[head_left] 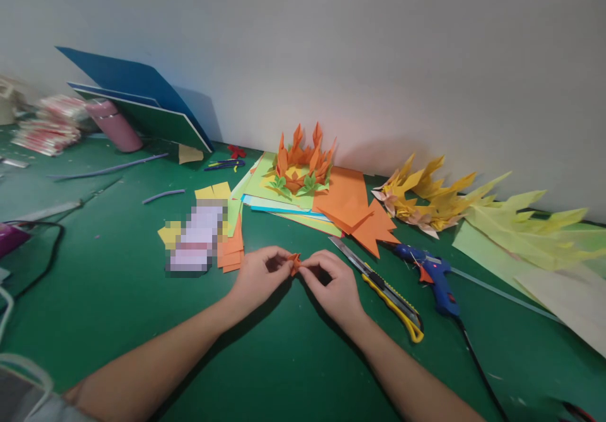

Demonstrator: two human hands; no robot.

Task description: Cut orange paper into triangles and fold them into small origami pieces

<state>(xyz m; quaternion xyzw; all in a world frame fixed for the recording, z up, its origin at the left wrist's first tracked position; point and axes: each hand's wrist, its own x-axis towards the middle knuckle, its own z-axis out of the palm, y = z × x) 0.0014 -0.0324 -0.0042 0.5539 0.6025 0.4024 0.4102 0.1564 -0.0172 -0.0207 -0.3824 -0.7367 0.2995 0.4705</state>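
Between my two hands is a small piece of folded orange paper (295,264), pinched from both sides just above the green table. My left hand (262,277) grips its left edge with thumb and forefinger. From the right, my right hand (334,286) does the same, fingers curled. Fingertips cover part of the folds. To the left lie small orange paper squares (231,253). A yellow utility knife (383,292) with its blade out rests right of my right hand. Beyond my hands stands a crown of folded orange paper (303,163) with green paper flowers at its base.
A blue glue gun (438,280) with a trailing cord lies at right. Behind it are a yellow paper crown (421,198) and pale green cut paper (525,220). Orange sheets (350,198) lie at the wall. A pink bottle (113,125) leans near blue boards (127,78).
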